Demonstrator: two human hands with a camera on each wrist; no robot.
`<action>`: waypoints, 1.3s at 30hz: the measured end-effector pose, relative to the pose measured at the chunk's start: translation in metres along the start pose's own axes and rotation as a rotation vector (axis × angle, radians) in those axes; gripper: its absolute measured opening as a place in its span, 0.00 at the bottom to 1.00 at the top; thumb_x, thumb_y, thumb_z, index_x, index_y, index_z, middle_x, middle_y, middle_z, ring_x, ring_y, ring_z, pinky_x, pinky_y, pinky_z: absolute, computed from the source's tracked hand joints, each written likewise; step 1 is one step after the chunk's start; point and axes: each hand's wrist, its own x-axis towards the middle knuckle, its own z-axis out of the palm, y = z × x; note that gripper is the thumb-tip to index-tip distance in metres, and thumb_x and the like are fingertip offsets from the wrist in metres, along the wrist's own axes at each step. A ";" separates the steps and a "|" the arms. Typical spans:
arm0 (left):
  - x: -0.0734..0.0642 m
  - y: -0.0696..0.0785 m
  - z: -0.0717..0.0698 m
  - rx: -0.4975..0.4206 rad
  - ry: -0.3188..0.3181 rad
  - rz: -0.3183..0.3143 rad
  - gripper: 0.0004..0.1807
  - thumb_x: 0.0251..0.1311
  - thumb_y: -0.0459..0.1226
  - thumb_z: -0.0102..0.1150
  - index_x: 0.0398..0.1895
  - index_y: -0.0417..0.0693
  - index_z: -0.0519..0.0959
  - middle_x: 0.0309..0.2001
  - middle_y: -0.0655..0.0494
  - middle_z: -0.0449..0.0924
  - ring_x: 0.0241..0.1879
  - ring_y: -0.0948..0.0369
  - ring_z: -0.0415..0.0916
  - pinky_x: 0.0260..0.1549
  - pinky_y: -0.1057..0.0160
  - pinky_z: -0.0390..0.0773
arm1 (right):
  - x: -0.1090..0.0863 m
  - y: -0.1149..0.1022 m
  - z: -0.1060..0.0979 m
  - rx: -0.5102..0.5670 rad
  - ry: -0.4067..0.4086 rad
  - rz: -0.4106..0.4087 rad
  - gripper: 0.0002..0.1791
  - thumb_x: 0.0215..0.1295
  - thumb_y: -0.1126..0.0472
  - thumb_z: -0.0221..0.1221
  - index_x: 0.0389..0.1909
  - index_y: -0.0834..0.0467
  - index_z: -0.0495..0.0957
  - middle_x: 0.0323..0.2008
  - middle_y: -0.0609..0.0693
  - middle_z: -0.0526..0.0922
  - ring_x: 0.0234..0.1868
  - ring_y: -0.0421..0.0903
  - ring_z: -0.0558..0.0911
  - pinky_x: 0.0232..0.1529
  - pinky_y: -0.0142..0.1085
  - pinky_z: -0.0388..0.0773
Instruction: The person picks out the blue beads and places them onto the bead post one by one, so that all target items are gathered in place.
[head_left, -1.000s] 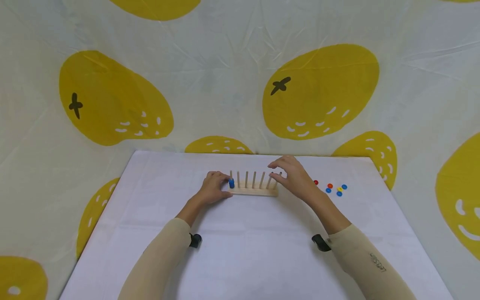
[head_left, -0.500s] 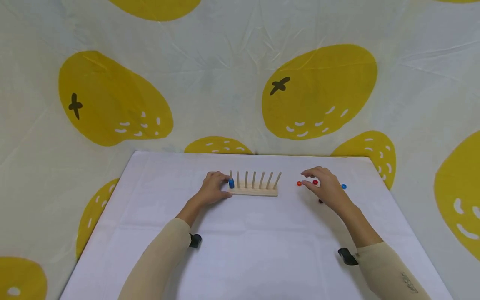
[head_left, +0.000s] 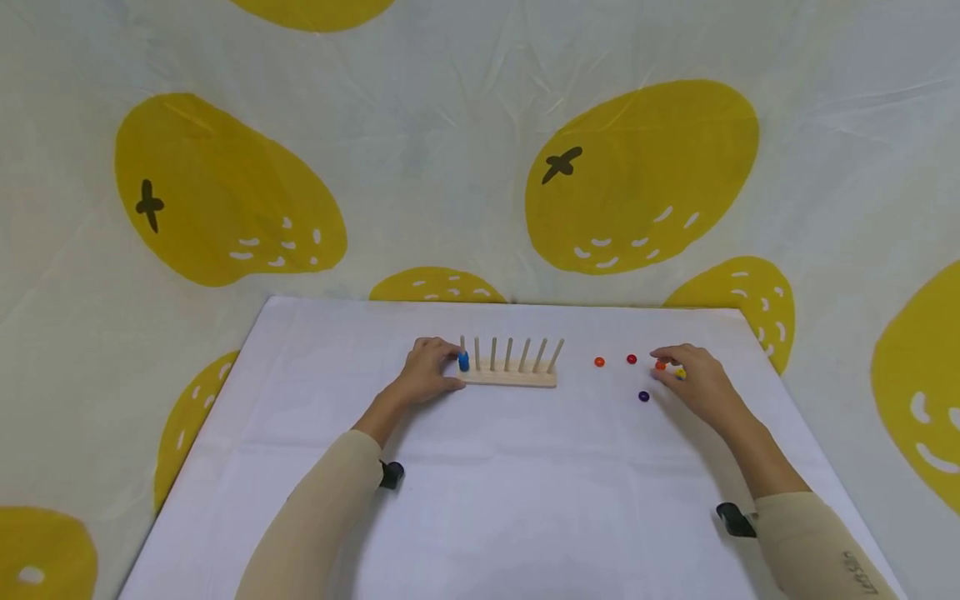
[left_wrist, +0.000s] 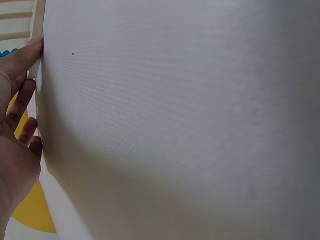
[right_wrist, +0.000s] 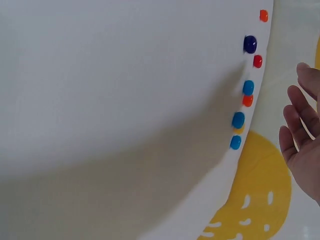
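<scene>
A wooden peg rack (head_left: 517,379) with a row of upright pegs stands on the white table. Blue beads (head_left: 463,362) are stacked on its leftmost peg; the other pegs are bare. My left hand (head_left: 423,372) holds the rack's left end, thumb at the front of the base and fingers behind. Over the loose beads at the right hovers my right hand (head_left: 697,379), fingers spread and holding nothing. Near its fingertips lie an orange bead (head_left: 660,366) and a yellow bead (head_left: 680,373). In the right wrist view, blue beads (right_wrist: 238,120) also lie there, mostly hidden by the hand in the head view.
Between the rack and my right hand lie another orange bead (head_left: 599,362), a red bead (head_left: 632,359) and a dark purple bead (head_left: 643,397). Behind the table (head_left: 525,500) hangs a cloth (head_left: 450,167) printed with yellow fruit.
My right hand has moved right, from the rack's right pegs to above the loose beads. My left hand stays at the rack's left end.
</scene>
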 end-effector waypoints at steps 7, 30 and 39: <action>0.001 -0.001 0.001 0.010 0.005 0.005 0.33 0.54 0.45 0.79 0.63 0.49 0.80 0.59 0.52 0.79 0.72 0.47 0.61 0.74 0.43 0.59 | -0.001 0.014 0.001 -0.003 -0.060 0.055 0.18 0.65 0.66 0.68 0.54 0.66 0.82 0.48 0.67 0.85 0.53 0.66 0.78 0.57 0.64 0.74; -0.003 0.005 -0.002 0.006 0.002 -0.021 0.32 0.54 0.45 0.79 0.63 0.48 0.80 0.59 0.52 0.79 0.72 0.48 0.60 0.74 0.44 0.59 | 0.003 0.021 0.014 -0.082 -0.129 0.119 0.14 0.65 0.64 0.69 0.50 0.63 0.85 0.45 0.64 0.86 0.50 0.65 0.74 0.58 0.63 0.71; -0.003 0.005 -0.002 0.001 0.006 -0.013 0.32 0.54 0.45 0.79 0.62 0.49 0.81 0.59 0.52 0.79 0.71 0.48 0.61 0.74 0.44 0.60 | 0.004 0.027 0.019 -0.108 -0.145 0.141 0.14 0.66 0.63 0.68 0.51 0.62 0.85 0.47 0.64 0.85 0.50 0.64 0.74 0.54 0.63 0.72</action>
